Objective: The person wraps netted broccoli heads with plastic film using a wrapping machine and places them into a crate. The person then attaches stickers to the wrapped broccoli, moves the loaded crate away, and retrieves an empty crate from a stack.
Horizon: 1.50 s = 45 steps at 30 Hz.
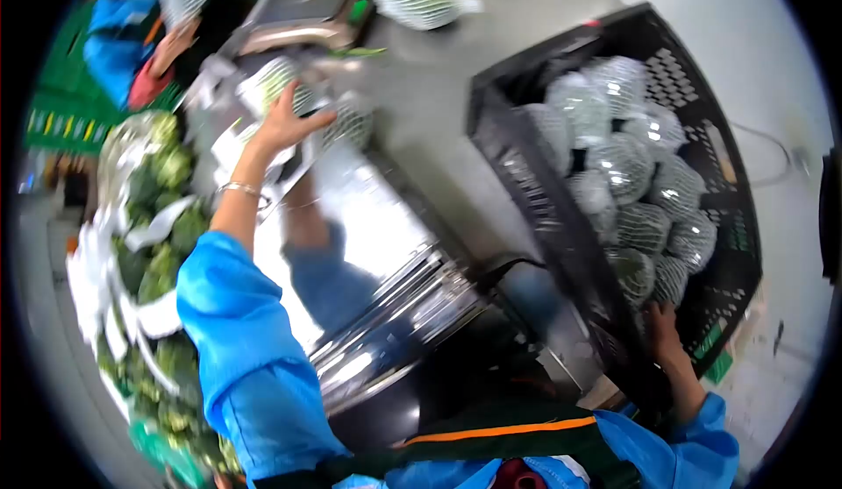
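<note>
My left hand [282, 128] reaches over a shiny metal surface [351, 213], with thumb and fingers apart. Just beyond its fingertips lies a pale green round vegetable in a white net sleeve [279, 84]; whether they touch is unclear. Another netted piece [349, 121] sits right of the thumb. My right hand [668, 342] is inside the near end of a black plastic crate [539, 186], by the lowest netted vegetable [670, 277]. Its fingertips are partly hidden, so its grip does not show. Several net-wrapped round vegetables [619, 166] fill the crate's middle.
Broccoli heads [162, 270] with white strips and plastic lie along the left. At the top are a metal-topped device [307, 2] and a lone netted vegetable [421, 2] on the grey table [430, 77]. Another person's hand [175, 43] shows at upper left.
</note>
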### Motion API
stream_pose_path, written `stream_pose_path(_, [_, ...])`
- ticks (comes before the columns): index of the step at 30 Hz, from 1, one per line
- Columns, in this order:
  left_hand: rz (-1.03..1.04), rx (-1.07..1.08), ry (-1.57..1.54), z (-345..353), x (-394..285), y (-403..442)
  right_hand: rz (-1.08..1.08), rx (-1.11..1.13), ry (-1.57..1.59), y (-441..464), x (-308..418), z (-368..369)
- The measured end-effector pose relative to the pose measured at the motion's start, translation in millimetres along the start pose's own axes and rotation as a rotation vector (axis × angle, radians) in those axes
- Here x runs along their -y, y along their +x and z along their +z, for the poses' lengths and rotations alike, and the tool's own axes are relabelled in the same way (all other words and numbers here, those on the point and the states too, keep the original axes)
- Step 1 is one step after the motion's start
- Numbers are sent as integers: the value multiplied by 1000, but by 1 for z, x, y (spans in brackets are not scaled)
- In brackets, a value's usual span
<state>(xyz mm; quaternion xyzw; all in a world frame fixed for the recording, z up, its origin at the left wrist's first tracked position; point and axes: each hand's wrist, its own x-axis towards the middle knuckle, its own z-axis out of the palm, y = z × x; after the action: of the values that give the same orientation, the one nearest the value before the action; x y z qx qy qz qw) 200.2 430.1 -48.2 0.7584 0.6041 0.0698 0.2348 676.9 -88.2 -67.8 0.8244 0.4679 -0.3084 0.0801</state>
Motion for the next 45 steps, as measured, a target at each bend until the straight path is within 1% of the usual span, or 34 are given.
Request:
stream_pose_path(1, [61, 73, -49, 16, -7, 16, 34, 34, 9, -3, 3, -6])
stream_pose_path(3, [159, 446, 31, 33, -47, 24, 96, 101, 14, -6, 37, -29])
stream_pose_path(4, [176, 409, 322, 44, -41, 37, 122, 90, -22, -8, 48, -35])
stream_pose_path(5, [230, 263, 285, 59, -23, 48, 126, 86, -61, -10, 52, -37])
stream_pose_path(7, [97, 292, 336, 48, -33, 49, 151, 50, -34, -16, 51, -35])
stream_pose_path(8, [84, 263, 109, 44, -8, 56, 158, 34, -30, -18, 55, -38])
stream_pose_path(9, [137, 120, -5, 38, 26, 63, 166, 38, -30, -20, 56, -38])
stream_pose_path(11, [-52, -16, -333, -4, 69, 56, 165, 56, -31, -23, 55, -41])
stream_pose_path(12, [-56, -155, -566, -26, 55, 29, 112, 47, -44, -26, 58, -49])
stream_pose_path(13, [55, -129, -895, -46, 61, 11, 99, -70, 16, -30, 51, -46])
stream_pose_path(15, [125, -137, -1140, -86, 39, -56, 46, -298, 133, -30, 38, -37])
stream_pose_path(16, [67, -93, -1182, -97, 49, -87, 167, -505, 264, -40, 59, -54])
stream_pose_path(17, [15, -167, -1198, -100, 39, -126, 40, -790, 363, -53, 76, -67])
stream_pose_path(18, [-22, -305, -1354, -87, 52, -161, -56, -914, 532, -62, 93, -77])
stream_pose_path(19, [-90, -457, -1224, -73, 79, -195, -105, -924, 655, -69, 109, -85])
stream_pose_path(20, [-73, -651, -959, -55, 85, -228, -221, -924, 698, -70, 129, -89])
stream_pose_path(21, [-232, -563, -924, -48, 79, -262, -400, -944, 774, -64, 159, -87])
stream_pose_path(22, [-247, -635, -988, -23, 92, -282, -510, -796, 784, -56, 193, -78])
stream_pose_path(23, [-336, -600, -1166, -17, 78, -302, -601, -660, 765, -57, 228, -70])
stream_pose_path(24, [-331, -565, -1386, -8, 77, -321, -822, -549, 667, -54, 266, -62])
stream_pose_path(25, [-450, -527, -1347, -9, 66, -337, -1111, -577, 456, -61, 309, -61])
stream_pose_path(27, [-450, -372, -1098, -14, 57, -365, -1342, -410, 424, -57, 373, -40])
stream_pose_path(28, [-443, -379, -1077, -11, 57, -373, -1346, -307, 444, -51, 395, -27])
stream_pose_path(30, [-476, -370, -1116, -14, 47, -400, -1250, -359, 350, -29, 412, -11])
stream_pose_path(31, [-491, -419, -871, -20, 40, -423, -1205, -424, 248, -16, 407, -13])
stream_pose_path(33, [-304, -601, 128, -14, 45, -475, -949, -518, -37, -6, 381, -15])
stream_pose_path(34, [-341, -559, 319, -10, 48, -481, -842, -575, -227, -10, 376, -11])
stream_pose_path(35, [-383, -495, 505, 0, 52, -490, -776, -493, -356, -12, 378, -7])
stream_pose_path(37, [-354, -499, 541, 25, 66, -481, -924, -685, -427, -7, 382, 20])
stream_pose_path(40, [-254, -581, 239, 33, 80, -461, -903, -402, -38, -8, 382, 19])
stream_pose_path(41, [-256, -497, 164, 30, 87, -466, -888, -310, 68, -11, 374, 13])
stream_pose_path(42, [-352, -410, -334, 18, 87, -480, -776, 44, 364, -17, 366, 1])
stream_pose_path(43, [-442, -299, -829, 3, 84, -498, -800, 142, 532, -28, 356, -9])
stream_pose_path(45, [-506, -182, -961, -18, 74, -533, -843, 170, 504, -51, 344, -46])
